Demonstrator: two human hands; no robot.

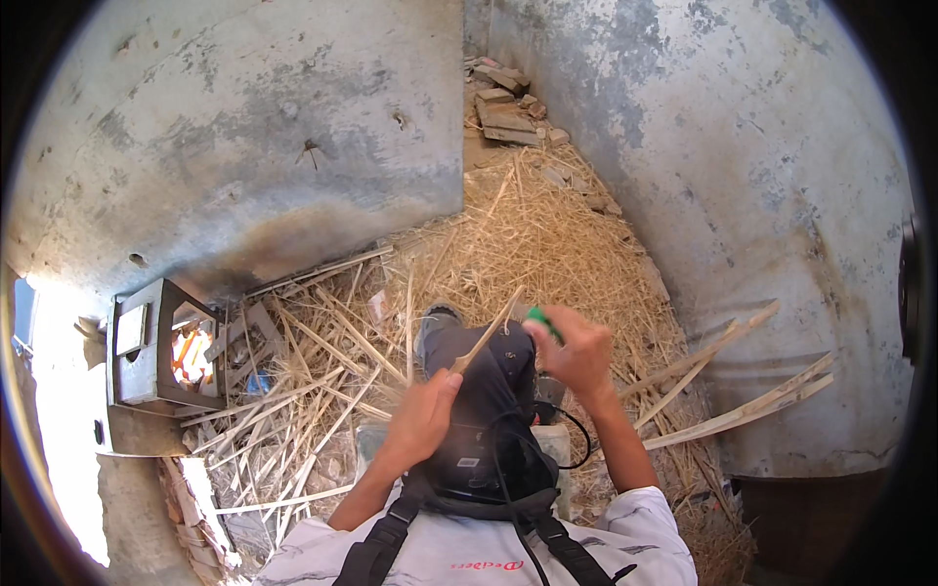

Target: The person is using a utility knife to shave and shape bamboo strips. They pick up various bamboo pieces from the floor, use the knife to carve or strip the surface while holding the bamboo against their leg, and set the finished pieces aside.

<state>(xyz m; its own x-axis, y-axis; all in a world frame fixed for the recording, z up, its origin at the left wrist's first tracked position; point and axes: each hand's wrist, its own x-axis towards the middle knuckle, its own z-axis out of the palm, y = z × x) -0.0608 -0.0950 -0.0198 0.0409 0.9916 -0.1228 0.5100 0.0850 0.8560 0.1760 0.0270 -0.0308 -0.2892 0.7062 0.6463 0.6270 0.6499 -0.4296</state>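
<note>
My left hand (422, 422) is closed around the lower end of a thin, pale wooden strip (486, 339), which slants up and to the right over my dark trousers. In my right hand (576, 354) is a green-handled knife (542, 322), gripped with the fingers wrapped round the handle. Its short greyish blade points left, close to the upper part of the strip. Whether blade and wood touch, I cannot tell. Both hands are above my lap as I sit.
Wood shavings (557, 234) cover the floor ahead. Long split strips (322, 391) lie tangled at left; more strips (743, 415) stick out at right. A box-like frame (147, 391) stands by the left wall. Bricks (508, 122) are piled in the far corner. A black cable (586, 430) loops beside my leg.
</note>
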